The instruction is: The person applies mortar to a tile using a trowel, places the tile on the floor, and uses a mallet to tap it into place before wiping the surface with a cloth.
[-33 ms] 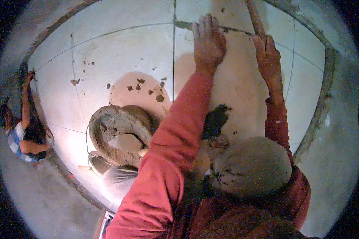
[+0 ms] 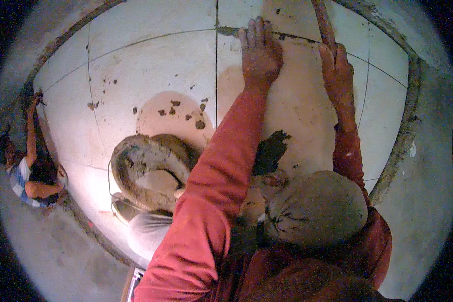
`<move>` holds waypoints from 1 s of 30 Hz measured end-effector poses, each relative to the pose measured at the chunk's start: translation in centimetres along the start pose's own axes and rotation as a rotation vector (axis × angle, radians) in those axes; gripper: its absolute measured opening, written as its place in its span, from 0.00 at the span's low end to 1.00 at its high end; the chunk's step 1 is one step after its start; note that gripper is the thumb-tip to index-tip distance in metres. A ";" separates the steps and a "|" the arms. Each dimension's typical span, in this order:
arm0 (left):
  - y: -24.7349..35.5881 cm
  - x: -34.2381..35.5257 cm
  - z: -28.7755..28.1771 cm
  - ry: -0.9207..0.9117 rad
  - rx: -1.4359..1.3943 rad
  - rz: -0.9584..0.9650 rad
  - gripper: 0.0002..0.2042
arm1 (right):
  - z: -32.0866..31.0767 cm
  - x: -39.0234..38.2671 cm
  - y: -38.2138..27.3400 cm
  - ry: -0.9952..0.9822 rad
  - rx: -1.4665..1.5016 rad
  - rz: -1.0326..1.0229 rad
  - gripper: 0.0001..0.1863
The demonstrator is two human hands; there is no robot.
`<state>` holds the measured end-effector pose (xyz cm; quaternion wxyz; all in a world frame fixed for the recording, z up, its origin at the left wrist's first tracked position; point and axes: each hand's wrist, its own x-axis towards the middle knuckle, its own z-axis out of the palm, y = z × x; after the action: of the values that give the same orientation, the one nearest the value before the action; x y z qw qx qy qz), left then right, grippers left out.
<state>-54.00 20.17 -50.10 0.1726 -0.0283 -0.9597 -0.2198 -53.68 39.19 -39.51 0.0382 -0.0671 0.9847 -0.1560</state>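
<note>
My left hand (image 2: pixel 260 51) lies flat with its fingers stretched on a large pale floor tile (image 2: pixel 297 95), the fingertips by a joint smeared with dark mortar (image 2: pixel 228 31). To its right, my right hand (image 2: pixel 336 71) is closed around a long wooden handle (image 2: pixel 325 24) that runs up past the top edge, so its far end is out of sight. A dark clump of mortar (image 2: pixel 270 153) sits on the tile near my knee. Left of my left forearm stands a mortar-caked bucket (image 2: pixel 125 168) with a wire handle, grey mix inside.
Several mortar crumbs (image 2: pixel 175 103) are scattered on the tiles ahead of the bucket. At the far left another person (image 2: pixel 22 173) crouches by the tiled edge, one arm reaching forward. Rough grey concrete (image 2: pixel 418 211) borders the tiles at right.
The whole picture has shifted very slightly left. Both hands keep their places, the left flat on the tile and the right on the wooden handle.
</note>
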 end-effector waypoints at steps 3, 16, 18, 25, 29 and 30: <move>-0.5 -0.4 -0.2 0.053 0.046 0.044 0.27 | -0.3 -0.8 -1.9 0.066 0.115 0.148 0.15; -0.9 -0.8 -0.3 0.038 0.097 0.093 0.24 | 1.9 -3.8 -1.1 0.113 0.422 0.204 0.21; -0.5 -0.8 -0.2 0.000 0.124 0.105 0.24 | 3.1 -4.5 -0.3 0.093 0.339 0.200 0.22; -1.0 -1.1 -0.6 -0.021 0.182 0.089 0.26 | 1.3 -1.4 0.5 0.119 0.531 0.177 0.27; -1.1 -1.0 -0.6 -0.015 0.121 0.081 0.27 | -1.5 -2.8 2.3 0.381 0.755 0.301 0.24; -1.0 -1.0 -0.6 -0.018 0.123 0.077 0.27 | -3.6 -3.0 1.8 0.427 0.911 0.325 0.22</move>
<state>-53.06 19.00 -50.37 0.1735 -0.0564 -0.9711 -0.1536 -51.24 42.39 -36.53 -0.1143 0.1431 0.8007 -0.5703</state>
